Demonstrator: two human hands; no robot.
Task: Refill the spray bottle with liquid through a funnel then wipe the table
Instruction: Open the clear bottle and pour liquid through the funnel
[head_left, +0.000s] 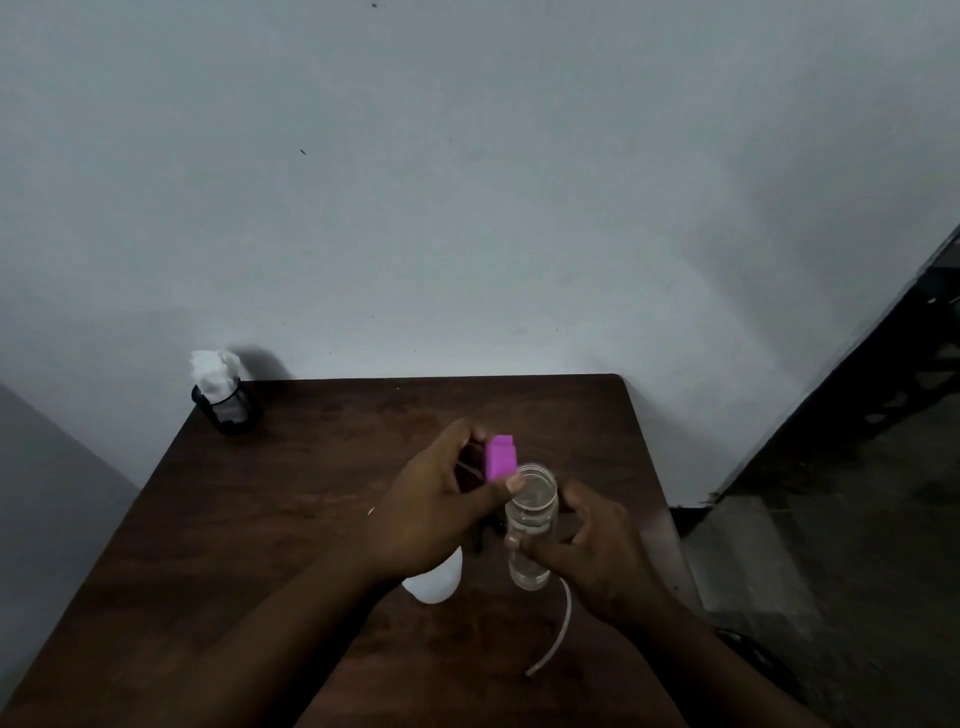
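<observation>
Your left hand pinches the pink spray head over the desk; your right hand grips the clear, uncapped bottle, upright just beside it.

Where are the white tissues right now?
In the head view, the white tissues stick out of a dark cup at the far left corner of the table, beside the wall.

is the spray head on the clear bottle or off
Off. The clear bottle, gripped by the right hand, shows a bare open mouth; the left hand holds the pink spray head beside its rim.
</observation>
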